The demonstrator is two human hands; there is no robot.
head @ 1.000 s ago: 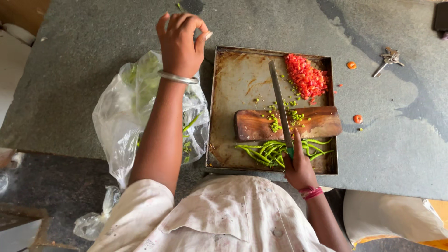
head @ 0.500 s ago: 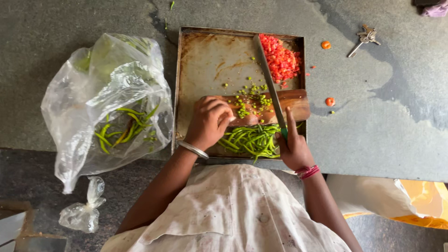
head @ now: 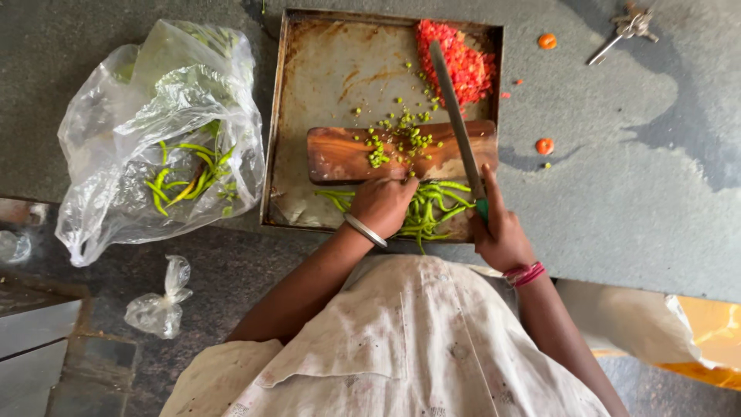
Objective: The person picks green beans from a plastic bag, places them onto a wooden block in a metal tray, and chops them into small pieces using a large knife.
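Hands busy: left hand [head: 384, 202], back from far reach a second ago, now closed over green chillies [head: 432, 210] at board's near edge; right hand [head: 502, 232] grips knife [head: 455, 116], blade slanted over board.
Tabletop [head: 633, 201] carries tray [head: 278, 154].
Bag [head: 154, 139] left of tray, more chillies inside.
Board [head: 340, 154] across tray, chopped green bits on it.
Red heap [head: 463, 66] in far right corner.
Chillies now pinned, chopping resumes.

single head view looks straight down, close above the tray [head: 278, 116].

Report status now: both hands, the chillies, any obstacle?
Left hand gripping green chillies. Right hand holding knife over wooden board. Nothing in the way.
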